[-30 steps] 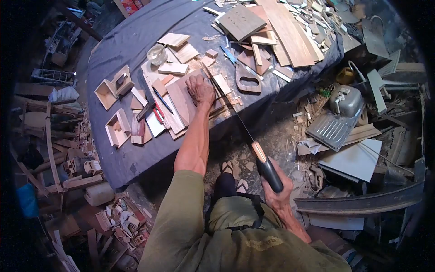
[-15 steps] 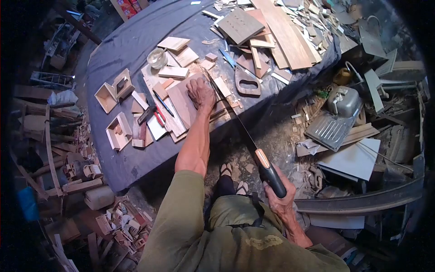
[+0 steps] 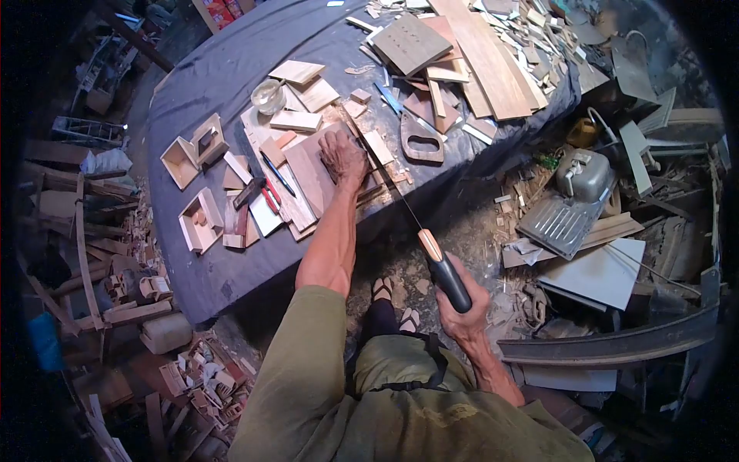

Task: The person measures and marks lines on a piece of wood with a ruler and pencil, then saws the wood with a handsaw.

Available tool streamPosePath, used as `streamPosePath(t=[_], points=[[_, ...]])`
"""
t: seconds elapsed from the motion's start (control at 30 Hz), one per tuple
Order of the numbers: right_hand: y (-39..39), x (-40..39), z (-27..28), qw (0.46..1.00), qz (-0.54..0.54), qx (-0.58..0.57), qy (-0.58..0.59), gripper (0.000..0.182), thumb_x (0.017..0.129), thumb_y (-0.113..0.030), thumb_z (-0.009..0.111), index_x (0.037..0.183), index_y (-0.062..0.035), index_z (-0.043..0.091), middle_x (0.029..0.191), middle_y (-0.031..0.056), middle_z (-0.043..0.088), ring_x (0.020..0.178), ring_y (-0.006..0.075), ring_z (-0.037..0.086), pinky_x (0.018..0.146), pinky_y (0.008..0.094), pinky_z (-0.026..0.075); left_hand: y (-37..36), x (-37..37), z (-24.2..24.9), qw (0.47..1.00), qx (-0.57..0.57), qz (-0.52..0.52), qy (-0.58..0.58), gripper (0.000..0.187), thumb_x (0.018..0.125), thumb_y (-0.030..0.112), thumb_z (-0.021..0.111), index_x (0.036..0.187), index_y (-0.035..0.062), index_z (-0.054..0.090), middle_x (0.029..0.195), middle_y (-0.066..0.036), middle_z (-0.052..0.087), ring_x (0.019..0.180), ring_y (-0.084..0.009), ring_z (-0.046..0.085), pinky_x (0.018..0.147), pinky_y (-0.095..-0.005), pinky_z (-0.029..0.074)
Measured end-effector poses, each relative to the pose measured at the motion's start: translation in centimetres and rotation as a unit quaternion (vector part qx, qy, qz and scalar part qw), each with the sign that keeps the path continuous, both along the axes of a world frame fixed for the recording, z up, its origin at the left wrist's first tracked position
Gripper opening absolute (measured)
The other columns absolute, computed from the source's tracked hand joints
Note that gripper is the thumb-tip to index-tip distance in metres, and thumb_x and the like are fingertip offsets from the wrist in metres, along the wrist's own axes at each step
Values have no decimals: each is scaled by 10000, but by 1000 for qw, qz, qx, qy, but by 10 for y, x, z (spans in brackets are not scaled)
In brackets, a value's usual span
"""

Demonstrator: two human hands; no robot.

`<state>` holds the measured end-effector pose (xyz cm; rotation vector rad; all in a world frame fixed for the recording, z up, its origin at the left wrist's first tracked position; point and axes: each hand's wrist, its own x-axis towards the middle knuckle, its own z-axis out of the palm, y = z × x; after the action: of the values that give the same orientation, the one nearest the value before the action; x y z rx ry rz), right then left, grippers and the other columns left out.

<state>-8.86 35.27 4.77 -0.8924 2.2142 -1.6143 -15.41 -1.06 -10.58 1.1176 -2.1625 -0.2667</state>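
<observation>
My right hand (image 3: 464, 302) is wrapped round the black and tan handle of a handsaw (image 3: 400, 202), in front of the table edge. The saw's thin blade runs up and left to the boards beside my left hand (image 3: 343, 157). That hand presses down on a brown wooden board (image 3: 308, 175), its fingers bent and together on the wood. Just right of the blade lies a narrow pale strip (image 3: 378, 146). A dark pencil or pen (image 3: 279, 175) and red-handled pliers (image 3: 270, 199) lie left of the board.
Small wooden boxes (image 3: 202, 222) stand at the left of the cloth-covered table (image 3: 262, 269). A glass jar (image 3: 268, 97) is behind the boards. Another saw (image 3: 421, 142) lies to the right, near stacked planks (image 3: 493, 69). A metal sink (image 3: 566, 219) lies among scrap at the right.
My right hand has drawn the saw handle up and left, toward the table, and more of the blade is past the boards. My left hand stays on the board.
</observation>
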Motion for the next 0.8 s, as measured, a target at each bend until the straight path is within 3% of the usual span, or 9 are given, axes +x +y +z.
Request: streamPosePath(t=[0.1, 0.23, 0.5, 0.57, 0.63, 0.73, 0.8], points=[[16, 5, 3, 998, -6, 33, -59, 602, 786, 11, 661, 1381, -29, 574, 896, 151, 709, 743, 141, 680, 666, 301, 533, 3, -1, -1, 1000, -2, 9, 2, 102, 838, 122, 588, 894, 43, 619, 1004, -150, 555, 1032, -360, 525, 857, -500, 446], [62, 23, 2, 999, -18, 41, -13, 598, 786, 15, 656, 1378, -24, 579, 912, 149, 716, 802, 146, 698, 693, 300, 536, 1, 0, -1, 999, -9, -6, 36, 91, 829, 107, 590, 883, 39, 617, 1002, -150, 555, 1033, -361, 524, 860, -495, 450], [0, -2, 11, 998, -22, 8, -62, 570, 808, 35, 621, 1370, -48, 586, 820, 83, 642, 697, 99, 598, 637, 261, 494, 1, -3, -2, 1000, -9, 1, 22, 81, 839, 98, 581, 868, 28, 607, 995, -154, 552, 1026, -369, 521, 842, -501, 456], [31, 10, 9, 996, -19, 20, -79, 597, 770, 38, 645, 1361, -35, 594, 925, 126, 717, 763, 116, 665, 673, 275, 529, 1, -3, 0, 1000, -6, -6, 27, 95, 846, 112, 587, 878, 25, 607, 993, -155, 553, 1026, -371, 521, 835, -504, 456], [49, 18, 7, 1000, -16, 18, 12, 592, 772, 35, 651, 1357, -33, 599, 951, 154, 732, 786, 132, 689, 687, 277, 536, 2, -1, 3, 1000, -3, -1, 25, 100, 847, 115, 590, 881, 22, 607, 990, -157, 555, 1023, -373, 522, 833, -506, 456], [32, 12, 9, 997, -26, 31, -61, 533, 801, 58, 668, 1328, 53, 591, 1001, 116, 708, 878, 137, 650, 785, 293, 535, -2, -3, 3, 999, -13, -21, 28, 104, 848, 118, 591, 882, 21, 610, 988, -155, 558, 1022, -373, 523, 829, -505, 456], [-3, -5, -2, 998, -19, 33, -48, 543, 800, 29, 658, 1339, -2, 601, 930, 123, 713, 808, 127, 668, 716, 281, 531, -1, -1, -2, 999, -20, -24, 29, 103, 844, 113, 590, 881, 21, 612, 989, -154, 559, 1019, -373, 523, 829, -503, 455]])
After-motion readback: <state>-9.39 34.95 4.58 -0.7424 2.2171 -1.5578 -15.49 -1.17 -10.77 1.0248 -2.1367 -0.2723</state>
